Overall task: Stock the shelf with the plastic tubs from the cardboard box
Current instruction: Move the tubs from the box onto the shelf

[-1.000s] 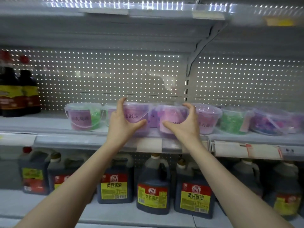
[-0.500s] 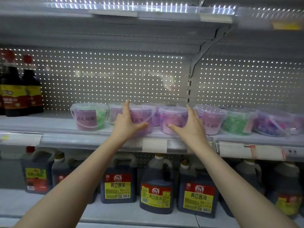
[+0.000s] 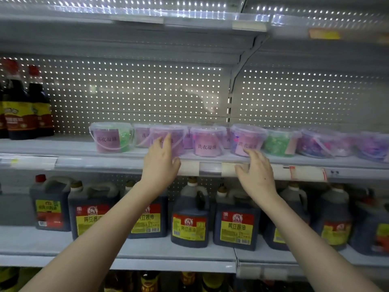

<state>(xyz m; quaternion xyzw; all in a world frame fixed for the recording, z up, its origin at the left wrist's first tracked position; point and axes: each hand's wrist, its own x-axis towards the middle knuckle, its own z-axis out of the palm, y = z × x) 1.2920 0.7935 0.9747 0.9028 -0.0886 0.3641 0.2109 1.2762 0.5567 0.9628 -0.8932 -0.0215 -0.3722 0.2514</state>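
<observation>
Purple tubs (image 3: 207, 143) line shelf (image 3: 94, 162). Left grip (image 3: 161, 163) released, fingertips (image 3: 168, 137) at one just ahead; right grip (image 3: 255, 172) released, empty, another just above. Risk: stray knuckle tips front tub off edge.

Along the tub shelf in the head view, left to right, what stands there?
Dark red-capped sauce bottles, clear plastic tub with pink label and green beads, pink-filled tub behind the left hand, middle pink-filled tub, pink-filled tub above the right hand, green-filled tub, purple-filled tub.
</observation>
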